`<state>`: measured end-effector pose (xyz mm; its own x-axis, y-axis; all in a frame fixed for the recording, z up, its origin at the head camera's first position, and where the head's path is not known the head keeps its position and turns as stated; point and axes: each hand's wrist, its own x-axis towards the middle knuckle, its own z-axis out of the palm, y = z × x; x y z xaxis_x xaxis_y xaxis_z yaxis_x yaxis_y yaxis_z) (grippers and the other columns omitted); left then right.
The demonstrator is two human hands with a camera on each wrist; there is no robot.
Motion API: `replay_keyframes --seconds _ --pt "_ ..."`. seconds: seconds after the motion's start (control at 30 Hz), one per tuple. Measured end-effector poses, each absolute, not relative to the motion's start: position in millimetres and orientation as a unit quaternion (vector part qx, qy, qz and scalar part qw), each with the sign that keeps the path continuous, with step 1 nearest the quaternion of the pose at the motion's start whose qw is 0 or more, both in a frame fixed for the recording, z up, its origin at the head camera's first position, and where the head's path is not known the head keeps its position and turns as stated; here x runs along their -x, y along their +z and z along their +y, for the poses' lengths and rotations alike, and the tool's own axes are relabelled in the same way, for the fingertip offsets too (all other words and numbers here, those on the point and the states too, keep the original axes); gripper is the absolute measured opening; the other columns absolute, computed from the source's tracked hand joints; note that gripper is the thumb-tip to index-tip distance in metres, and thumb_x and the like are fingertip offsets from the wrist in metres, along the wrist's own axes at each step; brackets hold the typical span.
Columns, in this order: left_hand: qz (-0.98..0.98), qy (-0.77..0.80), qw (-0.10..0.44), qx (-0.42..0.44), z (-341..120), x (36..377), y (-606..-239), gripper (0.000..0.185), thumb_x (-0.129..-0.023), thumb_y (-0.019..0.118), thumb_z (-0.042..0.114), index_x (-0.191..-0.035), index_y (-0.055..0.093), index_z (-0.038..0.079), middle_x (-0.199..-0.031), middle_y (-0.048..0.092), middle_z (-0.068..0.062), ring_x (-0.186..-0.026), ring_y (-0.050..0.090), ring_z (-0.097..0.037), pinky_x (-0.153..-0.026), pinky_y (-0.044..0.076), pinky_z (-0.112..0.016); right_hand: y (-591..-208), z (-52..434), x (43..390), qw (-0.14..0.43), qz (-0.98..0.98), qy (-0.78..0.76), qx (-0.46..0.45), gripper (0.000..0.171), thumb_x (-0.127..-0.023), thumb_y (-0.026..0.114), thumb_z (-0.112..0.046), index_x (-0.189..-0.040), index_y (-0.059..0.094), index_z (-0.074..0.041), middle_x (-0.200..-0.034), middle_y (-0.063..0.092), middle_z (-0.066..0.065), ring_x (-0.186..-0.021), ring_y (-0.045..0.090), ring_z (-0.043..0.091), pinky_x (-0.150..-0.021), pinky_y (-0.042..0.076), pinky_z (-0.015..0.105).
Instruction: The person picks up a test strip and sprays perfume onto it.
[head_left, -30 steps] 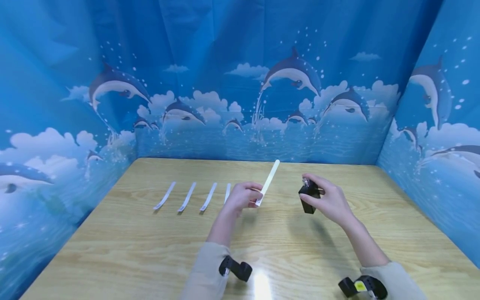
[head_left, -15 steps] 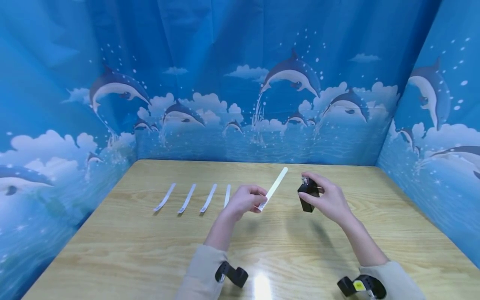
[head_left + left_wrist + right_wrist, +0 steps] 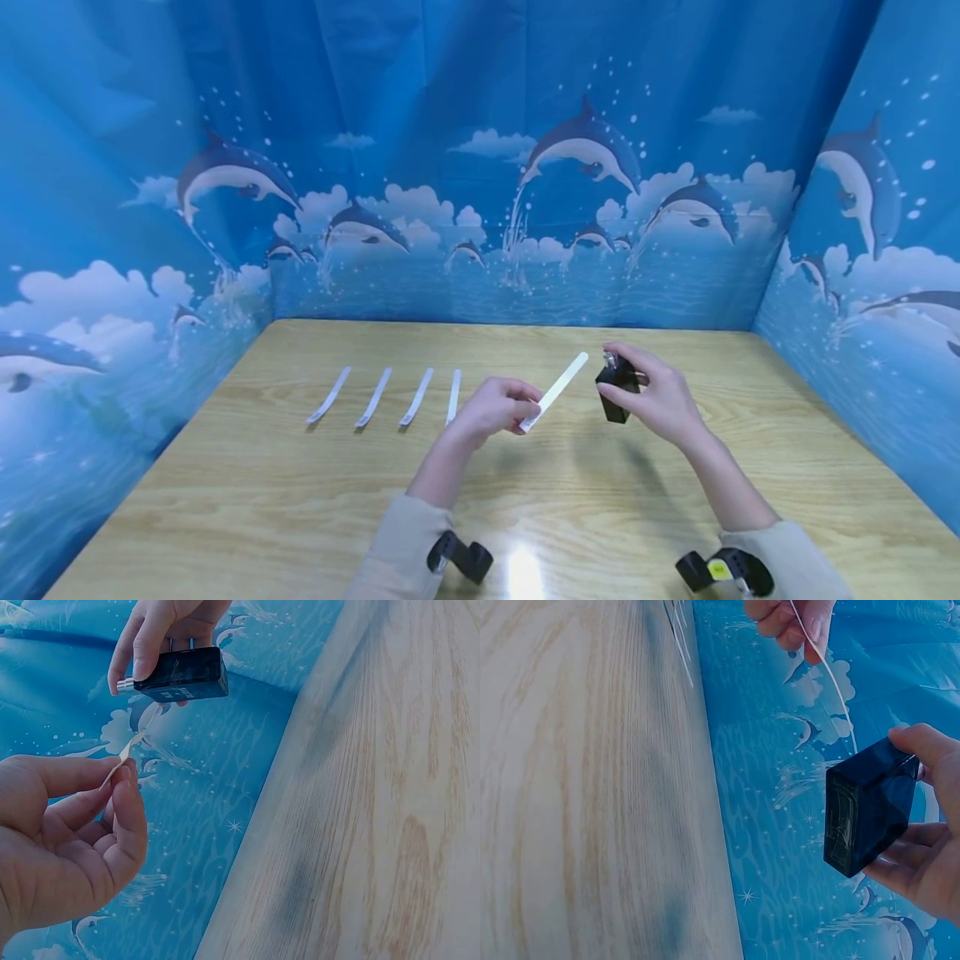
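Observation:
My left hand (image 3: 495,408) pinches the near end of a white paper strip (image 3: 557,389) above the wooden table (image 3: 247,492). The strip slants up and to the right, its far tip close to a small dark rectangular bottle (image 3: 617,390) with a silver nozzle. My right hand (image 3: 660,396) grips that bottle, one finger on its top. In the left wrist view the left hand (image 3: 67,847) holds the strip (image 3: 129,753) just below the bottle (image 3: 180,675). In the right wrist view the right hand (image 3: 930,847) holds the bottle (image 3: 866,806) with the strip (image 3: 832,675) beside it.
Several more white strips (image 3: 375,396) lie in a row on the table to the left of my left hand. Blue dolphin-print curtains (image 3: 480,167) close off the back and both sides. Black wrist cameras (image 3: 457,557) sit on both sleeves.
The left hand has tilted the strip rightward, bringing its far tip nearer the bottle's nozzle. The right hand and bottle have hardly moved.

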<state>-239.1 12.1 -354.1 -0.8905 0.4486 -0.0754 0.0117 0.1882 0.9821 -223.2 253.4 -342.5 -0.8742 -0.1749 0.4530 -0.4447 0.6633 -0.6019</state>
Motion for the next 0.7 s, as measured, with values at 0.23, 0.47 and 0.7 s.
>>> replay_keyframes --seconds 0.23,0.47,0.7 --pt "0.750 0.616 0.178 -0.163 12.2 238.2 -354.1 0.020 -0.084 0.058 -0.003 -0.102 0.063 -0.008 -0.076 0.061 -0.008 -0.065 0.055 -0.014 -0.056 0.050 -0.023 -343.4 254.0 222.6 0.199 -0.895 0.352 -0.185 0.051 -0.080 0.073 -0.013 -0.128 0.054 -0.007 -0.126 0.053 0.017 -0.109 0.053 0.035 -0.079 0.051 0.051" --pt "0.755 0.609 0.174 -0.168 12.1 237.6 -354.2 0.019 -0.083 0.060 -0.002 -0.101 0.063 -0.007 -0.075 0.060 -0.005 -0.064 0.055 -0.014 -0.056 0.049 -0.023 -344.2 252.3 221.9 0.224 -0.901 0.313 -0.200 0.050 -0.078 0.074 -0.012 -0.125 0.056 -0.007 -0.121 0.057 0.017 -0.103 0.057 0.034 -0.075 0.052 0.050" --pt "0.762 0.601 0.173 -0.168 11.3 239.1 -355.0 0.019 -0.083 0.060 -0.002 -0.101 0.064 -0.006 -0.078 0.061 -0.007 -0.065 0.055 -0.014 -0.056 0.049 -0.023 -345.3 252.2 221.1 0.246 -0.902 0.291 -0.202 0.050 -0.076 0.076 -0.011 -0.123 0.058 -0.007 -0.118 0.059 0.017 -0.101 0.058 0.035 -0.074 0.052 0.050"
